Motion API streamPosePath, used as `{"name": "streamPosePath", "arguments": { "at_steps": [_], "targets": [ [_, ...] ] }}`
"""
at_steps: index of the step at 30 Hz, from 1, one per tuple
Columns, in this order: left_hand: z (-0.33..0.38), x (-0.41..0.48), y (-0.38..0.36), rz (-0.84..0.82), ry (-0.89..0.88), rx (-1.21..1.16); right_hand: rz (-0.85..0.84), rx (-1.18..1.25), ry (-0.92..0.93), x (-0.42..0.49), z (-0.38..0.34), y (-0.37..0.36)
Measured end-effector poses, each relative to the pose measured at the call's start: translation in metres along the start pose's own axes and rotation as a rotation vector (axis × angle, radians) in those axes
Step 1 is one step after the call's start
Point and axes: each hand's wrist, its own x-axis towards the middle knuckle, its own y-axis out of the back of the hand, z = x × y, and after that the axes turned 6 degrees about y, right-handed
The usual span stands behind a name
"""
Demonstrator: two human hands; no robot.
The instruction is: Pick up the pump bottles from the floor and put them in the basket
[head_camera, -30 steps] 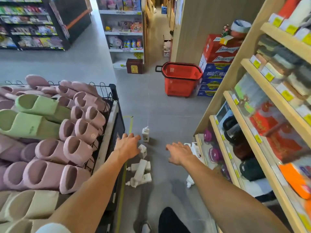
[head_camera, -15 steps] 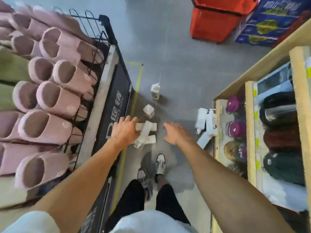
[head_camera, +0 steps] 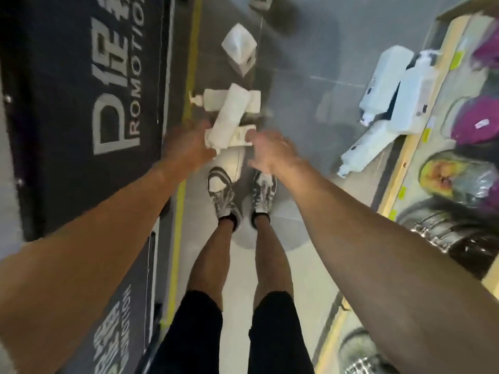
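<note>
Nothing is gripped by either hand. The left hand [head_camera: 186, 148] is held with its fingers stretched forward and apart, their tips at the near end of a pile of pump bottles [head_camera: 232, 114]. Whether they touch it cannot be told through the blur. The right hand [head_camera: 271, 152] is likewise spread and relaxed, with one fingertip just beside the lowest bottle of that pile.

At the far left a black promotion panel [head_camera: 81, 109] with white lettering is seen, and beside it a yellow line [head_camera: 195, 58] is marked on the grey floor [head_camera: 310, 49]. Just right of the line the pile lies on the floor: two white bottles are laid crosswise and a third is laid slantwise over them. Beyond the pile a single white bottle [head_camera: 239, 47] stands alone, seen from above. Below the hands two patterned shoes [head_camera: 222, 197] are planted on the floor.

Further right, a second group of white bottles [head_camera: 388, 76] is heaped on the floor against the foot of a wooden shelf [head_camera: 411, 145], pumps pointing toward the viewer. On the shelf's lowest level purple-lidded tubs [head_camera: 480, 122] are kept. Their contents cannot be made out.
</note>
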Motion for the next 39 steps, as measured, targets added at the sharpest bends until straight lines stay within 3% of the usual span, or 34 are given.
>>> {"name": "streamPosePath", "arguments": {
  "at_steps": [4,8,13,18,22,27,34,39],
  "targets": [
    [-0.007,0.094,-0.077,-0.013,0.006,-0.07,-0.019,-0.22,0.012,0.097,0.03,-0.06],
    [-0.006,0.171,-0.142,0.164,-0.01,-0.06,0.026,-0.307,0.007,0.185,0.061,-0.117],
    [0.006,0.225,-0.19,0.306,0.051,-0.267,0.117,-0.297,0.044,0.259,0.084,-0.173],
    [-0.008,0.239,-0.193,0.432,-0.016,-0.169,0.142,-0.466,0.121,0.293,0.096,-0.197],
    [-0.023,0.243,-0.165,0.373,0.033,-0.247,0.11,-0.466,0.212,0.297,0.083,-0.188],
    [-0.028,0.202,-0.12,0.299,0.14,-0.322,0.051,-0.47,0.199,0.224,0.076,-0.138],
    [-0.005,0.065,-0.015,0.133,0.214,-0.336,0.185,-0.464,0.094,0.03,0.09,-0.053],
    [0.02,-0.061,0.08,0.106,0.225,-0.397,0.15,-0.321,-0.137,-0.126,0.048,0.034]
  ]
}}
